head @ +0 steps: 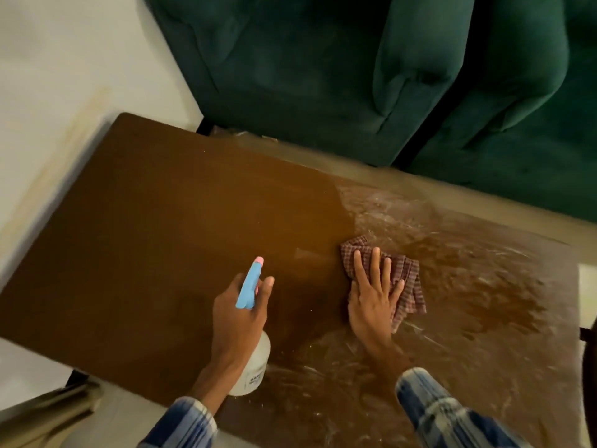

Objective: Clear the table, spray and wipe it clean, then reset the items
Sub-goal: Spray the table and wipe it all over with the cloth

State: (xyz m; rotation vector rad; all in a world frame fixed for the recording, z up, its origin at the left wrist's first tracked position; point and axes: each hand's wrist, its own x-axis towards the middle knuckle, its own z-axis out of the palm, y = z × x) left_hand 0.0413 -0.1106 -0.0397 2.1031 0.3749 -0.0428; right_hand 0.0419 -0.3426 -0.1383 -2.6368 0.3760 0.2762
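A brown wooden table (145, 227) fills the view; its left part looks dark and even, its right part is streaked and wet. My left hand (239, 318) grips a spray bottle (255, 367) with a blue trigger head and pink nozzle, held over the table's near middle. My right hand (371, 299) lies flat with straight fingers on a checked reddish cloth (407, 286), pressing it onto the streaked area of the table.
A dark green sofa (323, 76) stands just beyond the table's far edge. Pale floor (48, 76) shows at the left. A beige fabric object (42, 412) sits at the lower left corner. A dark object (589, 367) is cut off at the right edge.
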